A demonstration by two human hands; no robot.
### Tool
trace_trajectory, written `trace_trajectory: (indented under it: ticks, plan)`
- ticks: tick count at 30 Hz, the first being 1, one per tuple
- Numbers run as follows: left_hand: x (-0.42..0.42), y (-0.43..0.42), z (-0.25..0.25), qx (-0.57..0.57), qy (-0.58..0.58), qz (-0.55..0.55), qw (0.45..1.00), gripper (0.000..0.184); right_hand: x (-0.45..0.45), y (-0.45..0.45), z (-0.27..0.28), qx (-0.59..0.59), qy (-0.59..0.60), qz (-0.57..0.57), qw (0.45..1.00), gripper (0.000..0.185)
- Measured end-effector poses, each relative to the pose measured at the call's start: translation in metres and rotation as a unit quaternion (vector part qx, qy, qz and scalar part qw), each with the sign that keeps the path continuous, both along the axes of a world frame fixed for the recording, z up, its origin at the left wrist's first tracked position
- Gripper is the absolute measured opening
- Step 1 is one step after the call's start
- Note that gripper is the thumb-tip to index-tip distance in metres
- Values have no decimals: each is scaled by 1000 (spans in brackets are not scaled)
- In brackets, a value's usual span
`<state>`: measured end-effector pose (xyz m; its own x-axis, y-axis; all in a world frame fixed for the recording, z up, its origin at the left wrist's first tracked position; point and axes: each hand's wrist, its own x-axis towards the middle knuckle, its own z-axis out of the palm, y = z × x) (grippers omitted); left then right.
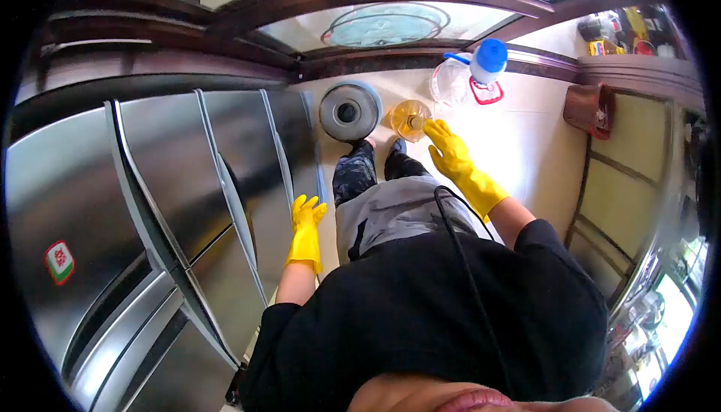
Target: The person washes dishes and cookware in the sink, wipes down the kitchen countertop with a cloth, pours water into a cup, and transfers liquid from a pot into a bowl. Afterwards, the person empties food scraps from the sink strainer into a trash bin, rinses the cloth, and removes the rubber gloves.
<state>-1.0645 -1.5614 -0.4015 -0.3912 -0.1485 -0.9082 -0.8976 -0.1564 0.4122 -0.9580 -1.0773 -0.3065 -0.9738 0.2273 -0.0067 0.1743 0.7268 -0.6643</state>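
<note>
Both hands wear yellow rubber gloves. My left hand [306, 224] hangs beside the steel fridge [203, 179], fingers a little apart and nothing in them. Out in front on the right, my right hand [449, 147] is stretched toward a clear jug of amber liquid [409, 120] on the floor. Its fingertips overlap the jug's right edge in view; whether they touch it I cannot tell. Left of the jug sits a round grey container with a dark centre [350, 111]. Behind the jug stand a clear container [450, 83] and a white bottle with a blue top [490, 60].
Dark-framed glass doors [375, 6] run along the far side. A brown bin [589, 110] hangs on the cabinet [627, 141] at the right. A red-rimmed item [487, 93] lies near the blue-topped bottle. A black cable [460, 250] runs down over my clothes.
</note>
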Motion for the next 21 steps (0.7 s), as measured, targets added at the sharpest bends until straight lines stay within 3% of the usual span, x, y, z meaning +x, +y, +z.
trace_trajectory:
  ticks: [5,8,10,11,12,14,19,20,21]
  plan:
    - [32,52,75,51,62,-26,996,38,61,16,48,16,54,-46,997,51]
    - [39,87,104,28,28,-54,998,36,83,25,59,16,90,-70,993,46]
    - [43,101,113,1,42,-115,992,37,86,29,63,2,133,-83,988,40]
    - [51,105,125,-13,45,-143,989,37,96,30,83,-9,80,-53,995,51]
    - [47,121,133,-14,52,-191,980,37,111,37,64,-51,83,-81,992,47]
    - [36,95,118,48,23,-224,973,36,122,30,80,-73,80,-113,988,39]
    - [-39,144,112,94,-47,-398,911,36,144,26,101,-55,14,-262,963,22]
    - [-56,164,109,95,-63,-438,892,37,168,44,85,-23,-49,-214,975,16]
    - [-68,178,115,90,-77,-473,873,39,186,38,91,-17,-44,-241,969,16]
